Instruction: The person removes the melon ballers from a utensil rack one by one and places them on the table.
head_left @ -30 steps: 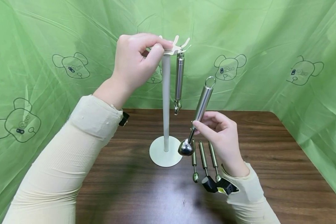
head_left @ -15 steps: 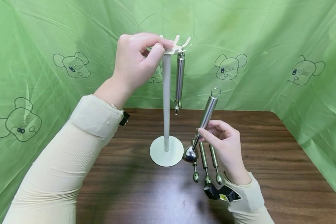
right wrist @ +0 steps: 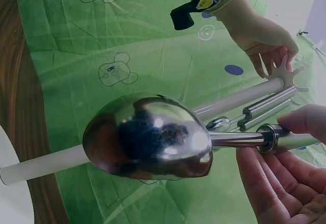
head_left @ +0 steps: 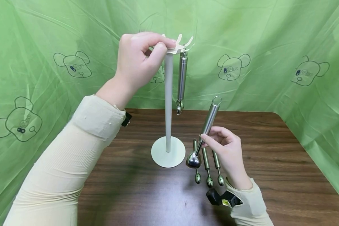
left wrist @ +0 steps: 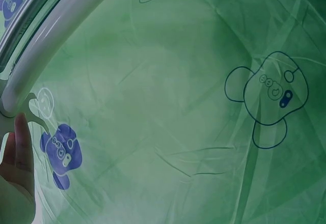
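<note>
My left hand (head_left: 141, 61) pinches the white hook plate at the top of the white stand (head_left: 168, 103) between thumb and fingers. In the right wrist view, that hand (right wrist: 262, 38) is on the hooked top. With thumb and fingers, my right hand (head_left: 226, 147) pinches a steel ice cream scoop (head_left: 209, 121) low on its handle. Its ring end points up and its round bowl (right wrist: 147, 137) down, tilted, above the table. Slim steel utensils (head_left: 182, 75) hang from a hook on the stand's right; the right wrist view shows two handles there.
Three small steel utensils with oval heads (head_left: 210, 181) lie side by side on the wooden table (head_left: 271, 163), partly hidden by the scoop and right hand. The stand's round base (head_left: 161, 157) is left of them. Green printed cloth (head_left: 271, 37) surrounds the table.
My right hand has moved down and slightly right with the scoop, now lower over the small utensils. The left hand stays on the stand's top.
</note>
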Action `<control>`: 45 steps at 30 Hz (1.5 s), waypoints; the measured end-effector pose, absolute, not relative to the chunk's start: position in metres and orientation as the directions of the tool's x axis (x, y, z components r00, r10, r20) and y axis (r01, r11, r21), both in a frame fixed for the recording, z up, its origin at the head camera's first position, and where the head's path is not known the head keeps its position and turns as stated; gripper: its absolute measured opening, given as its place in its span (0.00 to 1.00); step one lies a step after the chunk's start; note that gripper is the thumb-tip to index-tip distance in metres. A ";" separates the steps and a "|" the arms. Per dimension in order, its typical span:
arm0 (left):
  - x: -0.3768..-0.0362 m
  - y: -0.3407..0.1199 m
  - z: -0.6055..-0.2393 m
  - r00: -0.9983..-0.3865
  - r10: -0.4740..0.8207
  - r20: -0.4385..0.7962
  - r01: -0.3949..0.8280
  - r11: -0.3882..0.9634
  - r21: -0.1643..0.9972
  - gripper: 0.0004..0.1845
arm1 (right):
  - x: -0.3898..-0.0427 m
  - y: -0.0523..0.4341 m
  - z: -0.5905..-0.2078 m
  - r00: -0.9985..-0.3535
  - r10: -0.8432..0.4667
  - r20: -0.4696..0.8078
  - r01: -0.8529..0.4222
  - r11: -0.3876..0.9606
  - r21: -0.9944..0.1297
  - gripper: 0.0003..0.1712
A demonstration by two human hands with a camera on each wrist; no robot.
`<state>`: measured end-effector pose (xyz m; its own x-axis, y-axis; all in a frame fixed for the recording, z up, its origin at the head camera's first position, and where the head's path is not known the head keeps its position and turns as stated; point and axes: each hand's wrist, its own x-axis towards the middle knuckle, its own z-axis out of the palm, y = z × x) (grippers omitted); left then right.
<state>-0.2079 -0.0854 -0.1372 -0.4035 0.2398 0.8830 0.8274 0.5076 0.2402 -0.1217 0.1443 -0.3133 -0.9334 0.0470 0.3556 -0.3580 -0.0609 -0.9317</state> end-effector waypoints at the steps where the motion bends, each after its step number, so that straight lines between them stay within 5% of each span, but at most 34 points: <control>1: -0.208 -0.085 -0.137 -0.406 0.240 0.882 0.826 0.509 0.242 0.19 | -0.122 0.144 -0.314 -0.935 0.045 0.351 -0.354 -0.063 -0.933 0.09; 45: -0.206 -0.085 -0.137 -0.422 0.240 0.874 0.814 0.524 0.249 0.18 | -0.133 0.132 -0.362 -0.982 -0.053 0.180 -0.177 -0.057 -0.983 0.13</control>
<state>-0.2059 -0.0852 -0.1374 -0.4223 0.2404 0.8740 0.8144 0.5239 0.2494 -0.1326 0.1324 -0.3618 -0.9823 -0.0528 0.1797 -0.1767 -0.0570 -0.9826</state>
